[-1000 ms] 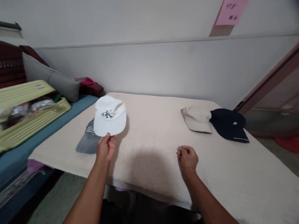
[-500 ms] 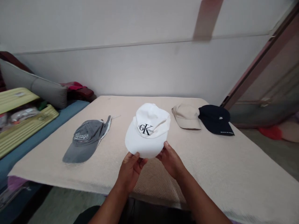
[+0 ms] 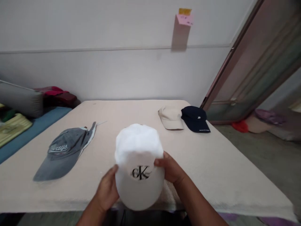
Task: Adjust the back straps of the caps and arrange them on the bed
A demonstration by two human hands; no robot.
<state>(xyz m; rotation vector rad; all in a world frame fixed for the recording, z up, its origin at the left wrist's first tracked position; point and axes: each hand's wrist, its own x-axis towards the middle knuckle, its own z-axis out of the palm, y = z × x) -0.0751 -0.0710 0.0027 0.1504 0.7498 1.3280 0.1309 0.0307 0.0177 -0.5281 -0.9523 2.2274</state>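
The left hand [image 3: 107, 188] has its fingers closed on the left edge of a white fabric baseball cap with black "CK" lettering [image 3: 139, 166], its thumb lying at the side where crown and brim meet. The right hand [image 3: 171, 166] grips the opposite edge, thumb pressed on the front near the lettering and the other fingers mostly hidden from view. The cap is held between the two hands in the lower centre of the frame, crown away from the wearer, brim toward the bottom edge; it looks slightly blurred.

Beneath and around it spreads the worktop, covered with a cream textured cloth [image 3: 131, 113]. At the left of the frame, well apart from the hands, a faded grey cap with white script lettering [image 3: 63, 150] lies on the cloth, brim toward the lower left and strap toward the upper right. Right of centre, farther back, sit a beige cap [image 3: 171, 117] and, just beside it, a navy blue cap with a small white emblem [image 3: 195, 119], both with brims toward the near side.

Beyond the worktop stands a pale wall [image 3: 105, 75], with a pink paper note [image 3: 185, 20] stuck on it at the upper right. A grey cushion [image 3: 22, 99] is at the left edge.
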